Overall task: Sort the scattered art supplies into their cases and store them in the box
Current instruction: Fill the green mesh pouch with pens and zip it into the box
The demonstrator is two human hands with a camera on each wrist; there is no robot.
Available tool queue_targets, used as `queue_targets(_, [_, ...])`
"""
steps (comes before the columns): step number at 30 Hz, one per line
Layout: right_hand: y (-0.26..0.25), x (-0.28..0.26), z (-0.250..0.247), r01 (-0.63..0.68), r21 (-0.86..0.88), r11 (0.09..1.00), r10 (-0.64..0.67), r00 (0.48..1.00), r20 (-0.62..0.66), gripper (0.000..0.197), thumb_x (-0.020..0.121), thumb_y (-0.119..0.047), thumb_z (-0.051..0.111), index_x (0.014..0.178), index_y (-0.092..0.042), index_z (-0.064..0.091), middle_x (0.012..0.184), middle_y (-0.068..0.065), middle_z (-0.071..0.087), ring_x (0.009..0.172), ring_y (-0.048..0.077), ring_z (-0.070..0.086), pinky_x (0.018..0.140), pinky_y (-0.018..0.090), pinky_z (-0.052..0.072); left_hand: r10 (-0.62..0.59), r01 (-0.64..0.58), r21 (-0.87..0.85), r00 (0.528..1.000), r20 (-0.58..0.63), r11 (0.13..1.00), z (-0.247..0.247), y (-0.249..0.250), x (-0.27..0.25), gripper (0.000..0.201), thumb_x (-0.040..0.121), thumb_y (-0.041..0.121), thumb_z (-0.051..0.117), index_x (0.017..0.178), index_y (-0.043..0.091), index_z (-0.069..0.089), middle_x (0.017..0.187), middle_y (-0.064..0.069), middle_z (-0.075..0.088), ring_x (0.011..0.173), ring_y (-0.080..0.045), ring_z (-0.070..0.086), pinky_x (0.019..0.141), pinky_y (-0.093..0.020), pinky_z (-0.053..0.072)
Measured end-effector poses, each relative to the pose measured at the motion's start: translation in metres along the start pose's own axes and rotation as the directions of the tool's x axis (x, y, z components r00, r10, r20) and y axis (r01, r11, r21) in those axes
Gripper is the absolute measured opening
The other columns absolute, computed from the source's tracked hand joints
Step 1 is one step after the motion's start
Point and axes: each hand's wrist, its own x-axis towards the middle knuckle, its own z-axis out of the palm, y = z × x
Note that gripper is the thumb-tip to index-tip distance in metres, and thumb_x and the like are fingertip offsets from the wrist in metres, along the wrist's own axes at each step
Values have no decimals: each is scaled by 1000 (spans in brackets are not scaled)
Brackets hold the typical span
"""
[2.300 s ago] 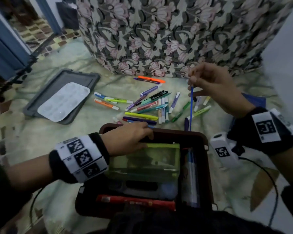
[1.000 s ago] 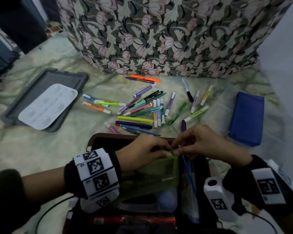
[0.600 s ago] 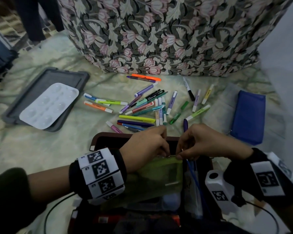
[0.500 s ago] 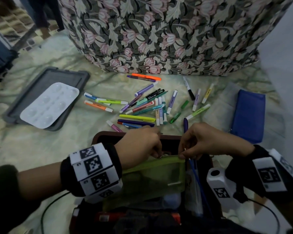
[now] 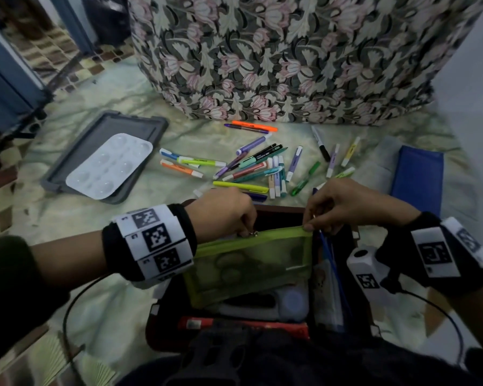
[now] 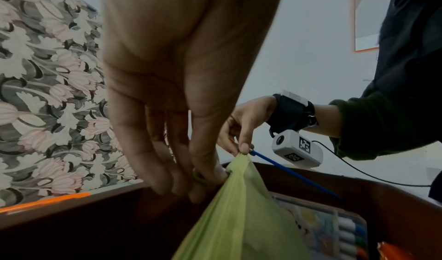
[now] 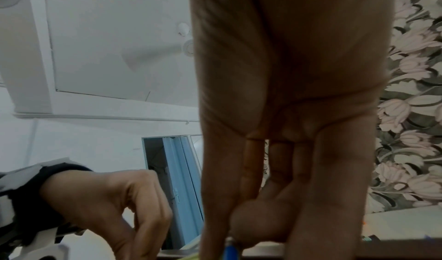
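A green mesh pouch (image 5: 248,263) stands tilted up in the dark red box (image 5: 279,210). My left hand (image 5: 247,231) pinches the pouch's zipper pull (image 6: 203,177) near the left end of its top edge. My right hand (image 5: 308,225) pinches the top right corner of the pouch (image 6: 239,217) and also keeps a thin blue stick (image 5: 328,249) under its fingers, slanting down into the box. In the right wrist view the blue stick (image 7: 230,251) shows below the thumb. Several markers (image 5: 248,168) lie scattered on the floor beyond the box.
A blue pencil case (image 5: 417,179) lies at the right. A grey lid (image 5: 140,126) at the left carries a white palette (image 5: 109,162). Floral cloth (image 5: 290,57) hangs behind the markers. A pack of pens (image 6: 334,232) and a red item (image 5: 243,325) sit in the box.
Earlier the right hand held the blue stick up over the markers and brought it down to the box. Both hands met at the pouch's right corner, then the left hand drew the zipper pull leftwards.
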Motion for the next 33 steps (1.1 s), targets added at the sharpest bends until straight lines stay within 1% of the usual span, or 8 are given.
queue_targets(5, [4, -6, 1, -37, -98, 995, 32, 998, -46, 4, 74, -11, 76, 77, -8, 74, 47, -9, 63, 47, -1, 61, 47, 10, 45, -74, 80, 81, 994, -80, 993, 8, -22, -31, 17, 78, 14, 64, 91, 23, 73, 97, 1, 70, 94, -19, 63, 69, -23, 38])
queue_targets(8, [4, -15, -2, -65, -53, 997, 62, 997, -55, 3, 72, -13, 77, 72, -14, 74, 51, -4, 67, 51, 4, 65, 49, 13, 48, -128, 123, -49, 985, -118, 991, 9, -41, -48, 16, 77, 8, 66, 87, 18, 73, 89, 0, 72, 87, -18, 65, 73, -22, 44])
queue_targets(12, [-3, -18, 2, -28, -52, 998, 23, 996, -83, 6, 72, -14, 77, 71, -18, 73, 50, -7, 66, 48, 2, 63, 48, 11, 46, -83, 33, -260, 979, -187, 965, 14, -39, -37, 18, 81, 6, 66, 99, 9, 69, 88, 1, 68, 83, -16, 66, 61, -1, 37])
queue_targets(16, [-8, -17, 7, -10, -55, 998, 2, 991, -133, 3, 74, -13, 76, 75, -14, 73, 58, 0, 67, 51, 3, 62, 51, 13, 50, 23, -58, -336, 994, -106, 940, 20, -14, -13, 41, 84, 25, 65, 122, 12, 56, 111, -2, 64, 93, -15, 65, 78, -17, 48])
queue_targets(20, [-10, -17, 9, 0, -16, 1000, -3, 986, -164, 4, 74, -10, 75, 76, -9, 73, 58, 5, 65, 49, 3, 59, 50, 13, 48, 31, -69, -260, 988, -149, 963, 22, 6, 1, 39, 75, 43, 71, 103, 17, 61, 88, 6, 64, 77, -13, 62, 69, -30, 52])
queue_targets(24, [-7, -19, 6, 14, 11, 1000, -12, 984, -178, 5, 74, -10, 75, 77, -6, 74, 56, 3, 64, 49, 3, 59, 49, 12, 48, 10, -41, -215, 990, -143, 976, 19, 12, 4, 28, 76, 30, 74, 92, 12, 61, 85, -3, 67, 77, -18, 62, 66, -33, 49])
queue_targets(30, [-2, -20, 5, -10, -19, 1000, 6, 986, -167, 4, 74, -10, 75, 75, -7, 73, 54, 0, 66, 47, 4, 60, 48, 14, 49, 80, -94, -115, 989, -122, 989, 17, 10, -4, 26, 92, 14, 53, 115, 12, 65, 115, -2, 68, 105, -18, 61, 86, -22, 40])
queue_targets(33, [-3, -17, 8, -22, -2, 1000, 21, 991, -130, 3, 75, -10, 75, 75, -11, 72, 49, -6, 65, 47, 1, 61, 48, 13, 49, 83, -89, -55, 991, -104, 994, 16, 8, -8, 25, 93, 16, 51, 113, 12, 66, 115, 0, 67, 106, -18, 60, 86, -22, 39])
